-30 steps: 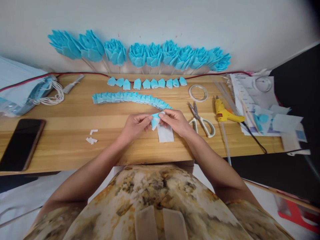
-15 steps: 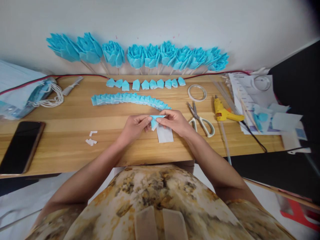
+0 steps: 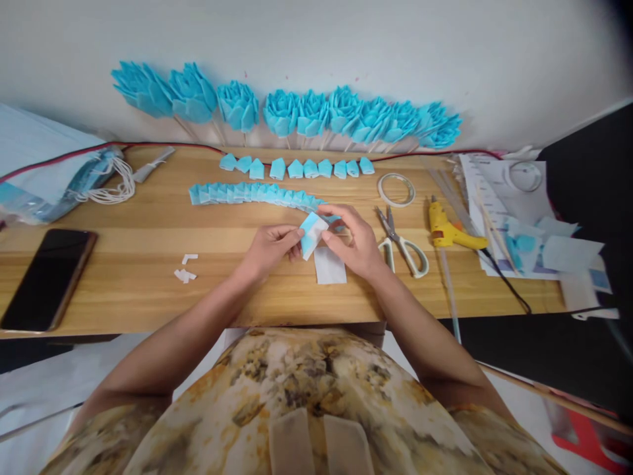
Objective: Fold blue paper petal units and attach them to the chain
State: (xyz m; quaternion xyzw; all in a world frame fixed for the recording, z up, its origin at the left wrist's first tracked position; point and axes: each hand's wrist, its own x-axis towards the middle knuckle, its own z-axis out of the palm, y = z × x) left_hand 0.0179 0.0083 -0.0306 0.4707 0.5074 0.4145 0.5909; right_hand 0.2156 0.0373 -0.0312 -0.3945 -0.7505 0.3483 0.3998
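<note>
A small folded blue-and-white paper piece [image 3: 311, 235], soft-looking like crepe or cloth, is held tilted above the wooden table. My left hand [image 3: 273, 249] pinches its left edge between thumb and fingers. My right hand [image 3: 355, 243] is at its other side, thumb against the right edge and index finger arched over the upper corner; the remaining fingers are partly hidden. Under the right hand lies a flat white square [image 3: 330, 266]. Just beyond the hands runs an overlapping row of folded light-blue pieces [image 3: 252, 192], its right end partly covered by my right hand.
Blue paper flowers [image 3: 239, 107] on sticks lean along the wall, behind several small blue folded pieces [image 3: 310, 169]. To the right are scissors [image 3: 403, 245], a tape roll [image 3: 396, 190] and a yellow glue gun [image 3: 445, 227]. Leftward lie white scraps [image 3: 184, 275] and a phone [image 3: 49, 280].
The piece was folded to a blue triangle between both hands; now it is opened wider, showing its white face. My right fingers have spread and risen. The view has shifted slightly.
</note>
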